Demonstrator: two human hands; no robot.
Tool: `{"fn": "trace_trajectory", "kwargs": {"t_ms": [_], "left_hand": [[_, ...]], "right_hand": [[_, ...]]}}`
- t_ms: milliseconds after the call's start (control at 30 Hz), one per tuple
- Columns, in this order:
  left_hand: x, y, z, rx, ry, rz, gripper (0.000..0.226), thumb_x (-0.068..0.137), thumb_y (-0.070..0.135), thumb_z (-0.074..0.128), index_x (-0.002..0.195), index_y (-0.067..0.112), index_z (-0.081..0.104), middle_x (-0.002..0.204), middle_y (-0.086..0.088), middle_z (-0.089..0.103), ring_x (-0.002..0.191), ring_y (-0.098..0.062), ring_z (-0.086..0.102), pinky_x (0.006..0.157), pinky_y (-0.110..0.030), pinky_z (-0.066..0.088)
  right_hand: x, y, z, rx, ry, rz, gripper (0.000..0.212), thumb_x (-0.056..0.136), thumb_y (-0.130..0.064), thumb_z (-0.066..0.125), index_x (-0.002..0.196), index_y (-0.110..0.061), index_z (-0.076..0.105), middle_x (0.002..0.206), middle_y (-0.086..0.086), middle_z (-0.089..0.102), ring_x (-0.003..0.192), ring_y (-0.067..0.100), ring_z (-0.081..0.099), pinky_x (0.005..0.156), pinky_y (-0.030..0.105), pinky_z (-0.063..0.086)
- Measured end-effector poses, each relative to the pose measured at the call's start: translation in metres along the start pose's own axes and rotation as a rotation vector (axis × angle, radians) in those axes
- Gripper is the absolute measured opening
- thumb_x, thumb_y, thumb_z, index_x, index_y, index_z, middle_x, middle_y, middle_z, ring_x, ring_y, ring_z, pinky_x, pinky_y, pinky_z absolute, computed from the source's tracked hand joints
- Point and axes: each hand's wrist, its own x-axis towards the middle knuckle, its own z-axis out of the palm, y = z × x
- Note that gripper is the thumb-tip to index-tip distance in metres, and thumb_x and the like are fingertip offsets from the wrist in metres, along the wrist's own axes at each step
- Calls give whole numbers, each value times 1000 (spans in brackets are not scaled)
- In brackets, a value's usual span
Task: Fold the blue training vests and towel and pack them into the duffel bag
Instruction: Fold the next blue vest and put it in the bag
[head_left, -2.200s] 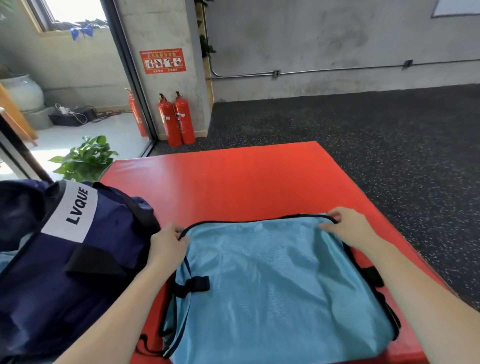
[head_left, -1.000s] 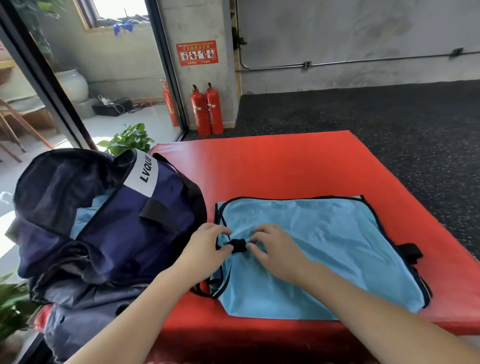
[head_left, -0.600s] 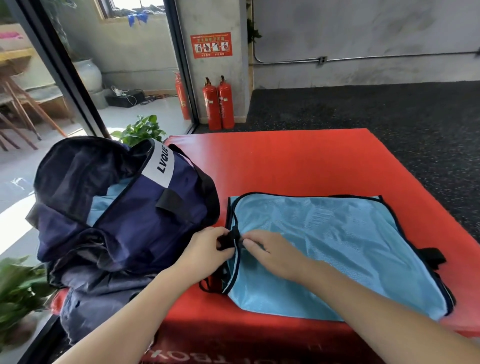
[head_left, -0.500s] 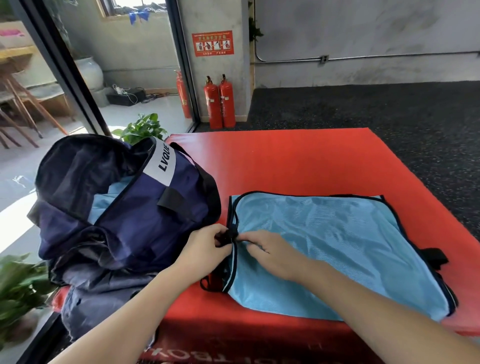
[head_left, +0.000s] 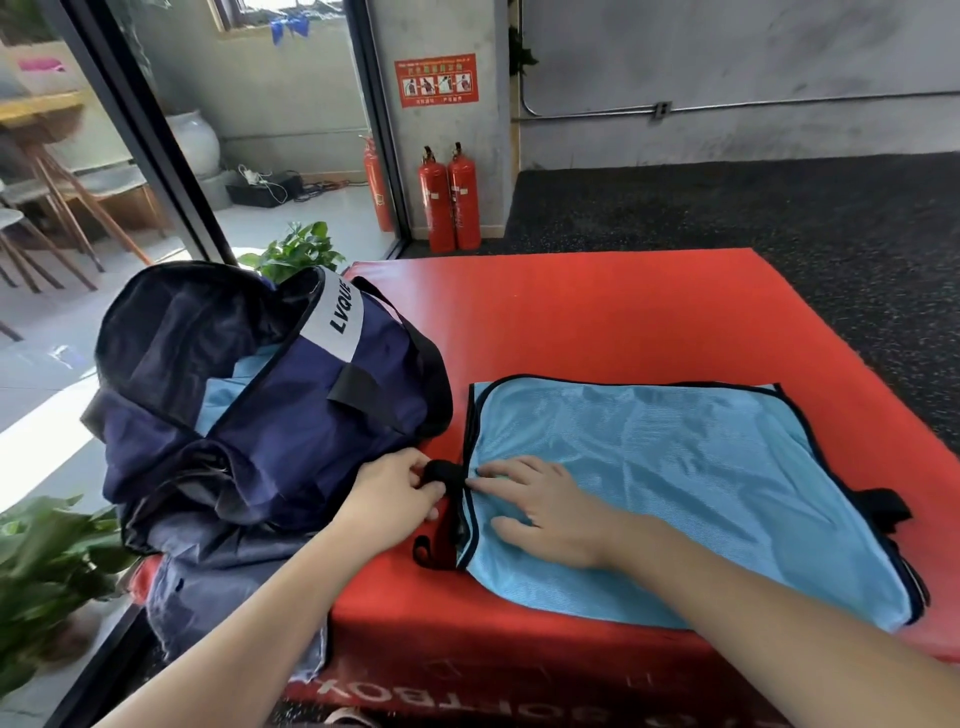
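Setting: a red padded mat (head_left: 597, 322) on a dark speckled floor, seen from a head camera looking down at two bare arms.
Vest: a light blue mesh training vest (head_left: 675, 493) with black edging lies flat on the near right part of the mat.
Strap: a short black strap (head_left: 441, 474) sticks out from the vest's left edge.
Left hand: the left hand (head_left: 392, 499) pinches the black strap between thumb and fingers.
Right hand: the right hand (head_left: 540, 506) lies spread and flat on the vest, just right of the strap, pressing the cloth down.
Duffel bag: a navy duffel bag (head_left: 270, 415) sits at the mat's left edge, touching the left hand, its top open and some light blue cloth showing inside.
Handling: the vest looks thin, light and limp; it probably slides on the smooth mat and will not hold a crease unless pressed.
Where to hold: the bound black edges and corners seem the firmest places to take hold, rather than the loose mesh middle.
Background: two red fire extinguishers (head_left: 449, 200) stand by the far wall.
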Motion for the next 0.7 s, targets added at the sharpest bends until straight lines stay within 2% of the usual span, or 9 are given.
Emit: {"fn": "trace_trajectory", "kwargs": {"t_ms": [100, 167, 267, 333, 367, 433, 500, 600, 700], "left_hand": [[-7, -2, 0, 3, 62, -7, 19, 92, 12, 64, 110, 18, 64, 79, 4, 69, 65, -8, 70, 74, -26, 56], [-14, -1, 3, 95, 233, 140, 26, 90, 7, 63, 114, 16, 66, 87, 6, 67, 77, -11, 66, 82, -28, 52], [-38, 17, 13, 75, 384, 401, 26, 89, 3, 61, 109, 18, 69, 96, 10, 63, 82, -2, 58, 81, -11, 44], [-58, 30, 27, 11, 333, 498, 26, 91, 4, 61, 108, 21, 69, 100, 14, 62, 89, 4, 58, 82, -6, 41], [-68, 33, 36, -8, 273, 525, 26, 91, 6, 60, 110, 22, 69, 103, 14, 62, 93, 4, 58, 83, -8, 43], [-83, 33, 53, 38, 178, 560, 27, 92, 13, 58, 115, 25, 65, 108, 13, 62, 102, 0, 57, 89, -16, 44], [-92, 26, 63, 148, 160, 566, 32, 90, 24, 57, 122, 30, 61, 118, 17, 58, 115, -3, 50, 94, -20, 39], [-96, 17, 55, 187, 204, 430, 48, 89, 33, 63, 135, 37, 49, 135, 23, 44, 130, -1, 32, 104, -24, 26], [-90, 5, 34, 214, 179, 295, 57, 84, 34, 71, 135, 39, 46, 131, 24, 45, 129, -5, 36, 107, -30, 31]], "right_hand": [[-1, -2, 1, -87, -6, -8, 59, 100, -46, 39, 157, -40, 24, 161, -12, 25, 148, 14, 17, 121, 39, 12], [-3, -4, 3, -153, 5, -18, 61, 100, -50, 37, 158, -42, 19, 161, -7, 24, 148, 18, 17, 121, 42, 13], [-3, -8, 7, -184, -11, -12, 59, 100, -52, 34, 155, -48, 16, 162, -2, 22, 147, 23, 14, 121, 48, 10], [-3, -7, 6, -162, -22, -13, 55, 98, -56, 29, 152, -45, 26, 161, -6, 23, 147, 21, 14, 121, 48, 11], [-4, -4, 5, -139, -15, -17, 57, 96, -57, 27, 151, -41, 31, 160, -10, 25, 147, 19, 16, 121, 47, 13], [-8, 2, 3, -99, -3, -25, 59, 98, -54, 30, 155, -38, 29, 162, -14, 25, 149, 14, 17, 124, 41, 11], [-15, 10, 2, -106, 0, -29, 60, 102, -50, 36, 159, -35, 23, 165, -12, 21, 152, 13, 13, 124, 33, 7], [-29, 15, 2, -129, 44, 3, 59, 104, -51, 37, 159, -33, 25, 166, -9, 21, 153, 11, 11, 125, 33, 7], [-42, 16, 2, -117, 90, 38, 55, 106, -47, 35, 158, -30, 29, 165, -8, 25, 153, 10, 12, 125, 31, 6]]}}
